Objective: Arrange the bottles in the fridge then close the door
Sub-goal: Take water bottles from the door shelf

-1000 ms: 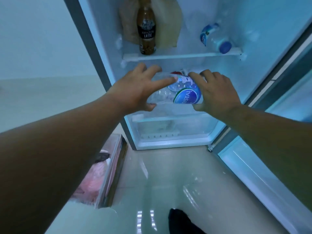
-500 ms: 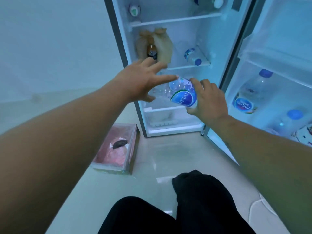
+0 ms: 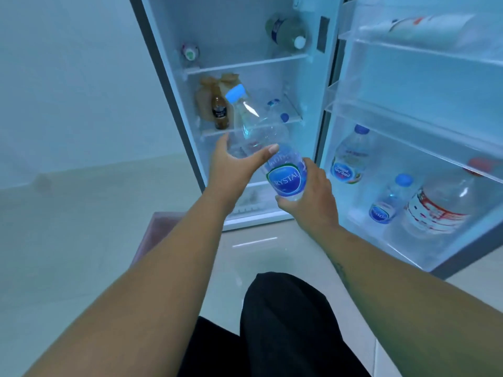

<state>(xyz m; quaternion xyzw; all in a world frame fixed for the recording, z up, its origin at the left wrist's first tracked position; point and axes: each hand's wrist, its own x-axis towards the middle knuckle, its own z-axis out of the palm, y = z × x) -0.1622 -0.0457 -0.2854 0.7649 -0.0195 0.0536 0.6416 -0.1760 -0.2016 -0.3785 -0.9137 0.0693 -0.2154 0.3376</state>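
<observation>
A clear water bottle [image 3: 268,142] with a blue label and a pale blue cap is held tilted in front of the open fridge [image 3: 245,63]. My right hand [image 3: 310,197] grips its lower end. My left hand [image 3: 231,161] cups its middle from the left, thumb across the front. On the middle shelf stand a brown latte bottle [image 3: 219,111] and a small bottle [image 3: 277,110] lying down. A green bottle [image 3: 288,32] lies on the top shelf. The open door [image 3: 424,148] holds three water bottles [image 3: 349,156] in its lower rack.
A pink box [image 3: 152,235] sits on the floor left of the fridge, partly behind my left arm. My black-clad knees [image 3: 283,322] fill the bottom centre. A tube lies in the door's top rack [image 3: 424,28]. A drawer [image 3: 253,197] is at the fridge bottom.
The bottle has come out from the low shelf and been tipped up, cap now pointing up and left. The view has pulled back and up, showing the whole door and top shelf.
</observation>
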